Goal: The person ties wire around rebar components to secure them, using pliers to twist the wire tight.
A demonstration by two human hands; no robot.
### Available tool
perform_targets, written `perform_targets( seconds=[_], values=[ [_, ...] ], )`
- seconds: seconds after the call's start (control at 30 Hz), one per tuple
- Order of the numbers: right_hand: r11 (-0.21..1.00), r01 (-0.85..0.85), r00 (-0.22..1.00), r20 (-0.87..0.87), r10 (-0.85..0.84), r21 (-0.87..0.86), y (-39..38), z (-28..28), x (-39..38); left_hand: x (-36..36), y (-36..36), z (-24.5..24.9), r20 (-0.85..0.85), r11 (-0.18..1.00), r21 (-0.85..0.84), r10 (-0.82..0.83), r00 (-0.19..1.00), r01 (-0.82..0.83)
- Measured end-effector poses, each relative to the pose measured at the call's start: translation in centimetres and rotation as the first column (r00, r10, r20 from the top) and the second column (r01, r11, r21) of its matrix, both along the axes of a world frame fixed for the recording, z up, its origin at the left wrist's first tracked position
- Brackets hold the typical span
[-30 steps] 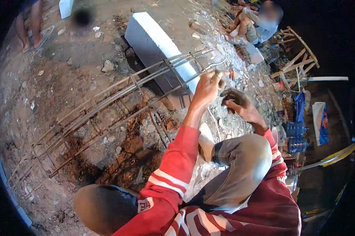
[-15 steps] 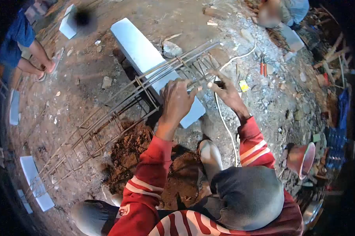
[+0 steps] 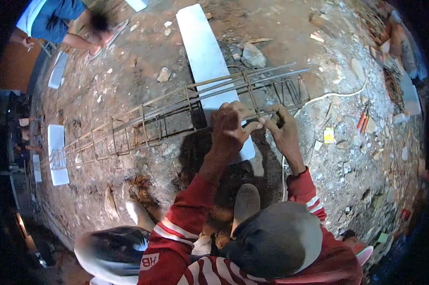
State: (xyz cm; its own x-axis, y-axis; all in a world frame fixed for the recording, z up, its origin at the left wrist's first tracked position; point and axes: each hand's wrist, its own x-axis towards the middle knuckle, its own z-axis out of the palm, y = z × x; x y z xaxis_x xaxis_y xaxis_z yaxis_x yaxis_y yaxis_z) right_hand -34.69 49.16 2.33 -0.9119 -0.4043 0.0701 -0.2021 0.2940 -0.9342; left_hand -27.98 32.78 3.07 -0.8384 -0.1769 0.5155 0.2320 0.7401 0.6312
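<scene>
A long steel rebar cage (image 3: 144, 124) with square stirrups stretches across the view, resting over a white block (image 3: 205, 52). My left hand (image 3: 227, 126) has its fingers curled over the near bars of the cage, its thumb pointing right. Just beside it, my right hand (image 3: 283, 135) pinches with thumb and fingertips close to a stirrup on the same near bar. Whatever small thing sits between those fingertips is too small to tell. The two thumbs nearly touch.
Another white block (image 3: 56, 154) lies under the cage's far left end. Red-handled pliers (image 3: 362, 121), a yellow packet (image 3: 329, 135) and a pale cable (image 3: 335, 95) lie to the right. A stone (image 3: 253, 55) is behind the cage. A person in blue shorts (image 3: 57, 21) stands upper left.
My view has turned, so the cage now runs flatter across it. My right hand's fingers have come in from spread to a pinch near my left thumb.
</scene>
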Motion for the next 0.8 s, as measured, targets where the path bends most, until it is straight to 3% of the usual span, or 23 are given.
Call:
perform_targets(
  seconds=[0.03, 0.13, 0.2, 0.27, 0.3, 0.4, 0.47, 0.53, 0.57, 0.6, 0.63, 0.7, 0.73, 0.8],
  values=[
    [1.000, -0.008, 1.000, 0.024, 0.008, 0.002, 0.0, 0.0, -0.2, -0.2, 0.3, -0.2, -0.067, 0.999, 0.041, -0.004, 0.998, 0.007],
    [0.999, -0.033, 0.998, 0.059, 0.032, 0.020, 0.4, 0.7, -0.2, 0.0, 0.6, 0.0, 0.010, 0.998, 0.036, 0.050, 0.999, -0.050],
    [1.000, -0.002, 1.000, -0.018, 0.002, 0.000, 0.2, 0.0, -0.3, 0.2, 0.5, 0.0, 0.004, 0.997, 0.064, 0.032, 0.999, -0.032],
    [0.999, -0.037, 0.999, 0.000, 0.037, -0.011, 0.7, 0.5, 0.0, 0.3, 0.4, 0.2, 0.140, 0.993, -0.092, 0.081, 0.987, -0.069],
    [0.998, 0.023, 0.999, -0.049, -0.020, 0.054, 1.0, 0.8, 0.4, 0.2, 0.4, -0.4, -0.025, 0.989, -0.127, 0.069, 0.997, -0.071],
    [0.987, 0.119, 0.992, -0.058, -0.113, 0.107, 2.5, 3.8, 2.4, 0.3, 0.9, 0.2, 0.073, 0.975, -0.167, 0.163, 0.984, -0.149],
    [0.991, 0.134, 0.991, 0.008, -0.135, 0.018, 4.6, 4.2, 3.6, 0.2, 0.9, -0.1, 0.114, 0.974, -0.165, 0.178, 0.977, -0.158],
    [0.988, 0.144, 0.988, -0.064, -0.140, 0.058, 5.6, 1.1, 5.4, 0.1, 1.1, -0.2, 0.151, 0.974, -0.165, 0.183, 0.971, -0.157],
    [0.991, 0.112, 0.968, 0.218, -0.125, 0.072, 6.2, -1.0, 6.3, 0.1, 1.1, 0.0, 0.139, 0.970, -0.182, 0.188, 0.972, -0.162],
    [0.994, 0.077, 0.870, 0.482, -0.103, 0.074, 6.4, -2.0, 6.7, 0.1, 1.0, 0.0, 0.124, 0.965, -0.200, 0.194, 0.973, -0.167],
    [0.994, 0.081, 0.872, 0.478, -0.107, 0.074, 5.9, -3.1, 7.0, 0.0, 1.0, 0.0, 0.120, 0.966, -0.198, 0.189, 0.975, -0.164],
    [0.946, 0.299, 0.590, 0.803, -0.081, -0.124, 3.9, -3.8, 7.8, -0.1, 1.1, -0.1, 0.095, 0.975, -0.123, 0.195, 0.976, -0.183],
    [0.945, 0.305, 0.589, 0.803, -0.090, -0.119, 3.3, -4.0, 7.4, -0.1, 1.1, -0.1, 0.096, 0.977, -0.117, 0.188, 0.977, -0.176],
    [0.780, 0.501, 0.389, 0.903, 0.184, -0.375, 2.2, -4.4, 5.7, 0.1, 1.2, 0.2, 0.177, 0.987, -0.004, 0.160, 0.971, -0.162]
  ],
)
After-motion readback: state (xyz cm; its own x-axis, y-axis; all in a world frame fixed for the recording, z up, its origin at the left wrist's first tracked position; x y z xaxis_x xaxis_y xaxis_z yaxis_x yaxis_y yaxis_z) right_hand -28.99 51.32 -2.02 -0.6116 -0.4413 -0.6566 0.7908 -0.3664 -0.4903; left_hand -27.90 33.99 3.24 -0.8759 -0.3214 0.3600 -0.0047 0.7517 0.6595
